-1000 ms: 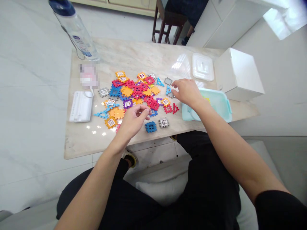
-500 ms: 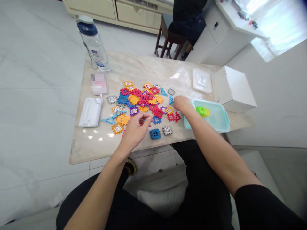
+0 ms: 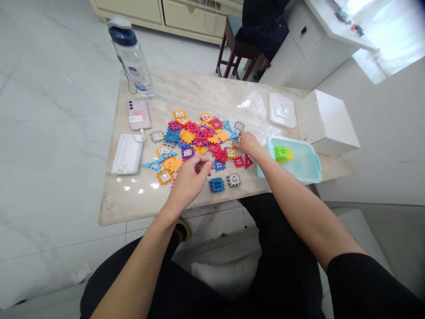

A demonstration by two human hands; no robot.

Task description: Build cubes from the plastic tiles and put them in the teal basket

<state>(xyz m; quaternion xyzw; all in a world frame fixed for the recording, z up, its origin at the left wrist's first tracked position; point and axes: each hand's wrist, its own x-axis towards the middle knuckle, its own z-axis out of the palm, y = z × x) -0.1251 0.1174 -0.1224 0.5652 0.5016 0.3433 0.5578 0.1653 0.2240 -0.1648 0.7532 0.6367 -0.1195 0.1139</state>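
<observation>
Green tiles (image 3: 281,153) lie in the tub (image 3: 304,163).

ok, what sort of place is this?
Most likely a home living room, though a lounge elsewhere is possible: the person sits on a soft grey seat by a marble-look table with colourful interlocking pieces, and a cream drawer cabinet stands beyond.

Right fingers (image 3: 244,138) are at a gray tile (image 3: 237,141), left fingers (image 3: 198,160) beside a blue tile (image 3: 219,165).
</observation>
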